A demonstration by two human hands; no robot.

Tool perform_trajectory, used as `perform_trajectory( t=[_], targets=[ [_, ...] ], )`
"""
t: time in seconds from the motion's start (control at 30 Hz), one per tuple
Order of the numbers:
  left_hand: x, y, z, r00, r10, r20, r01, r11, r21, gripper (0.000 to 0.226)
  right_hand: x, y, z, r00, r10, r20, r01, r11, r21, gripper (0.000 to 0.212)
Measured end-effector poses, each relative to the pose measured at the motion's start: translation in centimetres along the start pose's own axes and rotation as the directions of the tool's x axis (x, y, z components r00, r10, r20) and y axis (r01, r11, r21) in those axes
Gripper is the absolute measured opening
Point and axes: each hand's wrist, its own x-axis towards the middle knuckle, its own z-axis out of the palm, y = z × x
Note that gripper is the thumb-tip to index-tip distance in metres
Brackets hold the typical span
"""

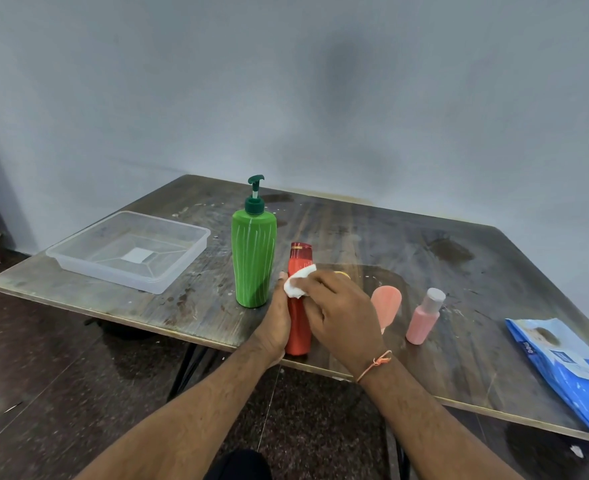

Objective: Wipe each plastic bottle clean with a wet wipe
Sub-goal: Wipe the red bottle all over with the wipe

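Holding the red bottle [299, 323] upright near the front edge of the wooden table [407, 258], my left hand [275, 320] wraps its fingers around the bottle's left side. My right hand [338, 306] pinches a crumpled white wet wipe [298, 281] and presses it against the bottle's upper body, just below the red cap.

Just beside it on the left stands a tall green pump bottle [253, 258], closed. Farther left sits a clear plastic tray [182, 268] holding nothing I can see. To the right are a peach-coloured bottle [386, 303], partly hidden behind my hand, a small pink bottle [423, 318] with a pale cap, and a blue wipes pack [570, 372] at the table's right edge.
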Motion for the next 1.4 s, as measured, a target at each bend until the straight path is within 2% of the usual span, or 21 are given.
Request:
perform_trajectory(
  t=[0.07,0.2,0.33,0.4,0.5,0.63,0.73,0.87,0.93,1.1,1.17,1.27,1.4],
  targets=[
    [-0.1,0.2,0.1,1.0,-0.014,0.005,0.014,1.0,0.019,0.069,-0.1,0.3,-0.1,1.0,-0.017,0.011,0.017,1.0,0.002,0.016],
    [-0.1,0.2,0.2,1.0,-0.018,0.005,0.017,0.997,0.079,0.07,0.3,0.9,0.0,0.995,0.087,-0.045,-0.086,0.996,0.025,0.02],
    [-0.1,0.2,0.1,1.0,-0.011,-0.003,0.011,0.996,0.092,0.072,0.3,0.6,-0.1,1.0,0.019,-0.02,-0.018,0.999,0.035,0.02],
    [-0.1,0.3,0.1,1.0,-0.012,0.008,0.01,0.992,0.123,0.073,0.5,0.9,-0.3,0.998,0.043,-0.046,-0.043,0.999,0.007,0.016],
    [0.0,-0.1,-0.2,1.0,-0.007,0.006,0.006,0.988,0.155,0.075,1.0,1.0,-0.2,0.99,0.119,-0.079,-0.12,0.993,-0.011,0.021],
    [0.0,-0.1,-0.2,1.0,-0.018,0.01,0.016,0.99,0.14,0.072,0.8,0.6,-0.1,0.998,0.041,-0.047,-0.041,0.999,-0.007,0.02],
    [0.1,-0.1,-0.2,1.0,-0.021,0.021,0.017,0.984,0.178,0.075,1.2,1.1,-0.4,0.992,0.096,-0.085,-0.099,0.994,-0.035,0.015],
    [0.0,-0.2,-0.3,1.0,-0.014,0.0,0.014,0.991,0.134,0.07,1.2,0.8,-0.3,0.995,0.083,-0.06,-0.085,0.996,-0.031,0.023],
    [0.0,-0.1,-0.2,1.0,-0.014,0.014,0.012,0.991,0.135,0.069,0.8,0.9,-0.4,0.997,0.066,-0.043,-0.067,0.998,-0.021,0.02],
    [0.3,-0.1,-0.5,1.0,-0.031,-0.004,0.032,0.99,0.137,0.076,0.8,1.8,-0.2,0.977,0.182,-0.113,-0.183,0.983,-0.001,0.022],
    [0.3,-0.2,-0.5,0.999,-0.041,-0.009,0.042,0.991,0.126,0.074,0.8,1.6,-0.1,0.985,0.158,-0.077,-0.156,0.987,0.025,0.025],
    [0.2,0.0,-0.4,0.998,-0.056,0.0,0.055,0.992,0.11,0.07,0.4,1.6,-0.1,0.992,0.117,-0.036,-0.116,0.993,0.027,0.019],
    [0.4,0.1,-0.4,0.997,-0.075,-0.036,0.079,0.992,0.102,0.071,0.6,2.0,0.0,0.98,0.185,-0.078,-0.184,0.983,0.023,0.019]
  ],
)
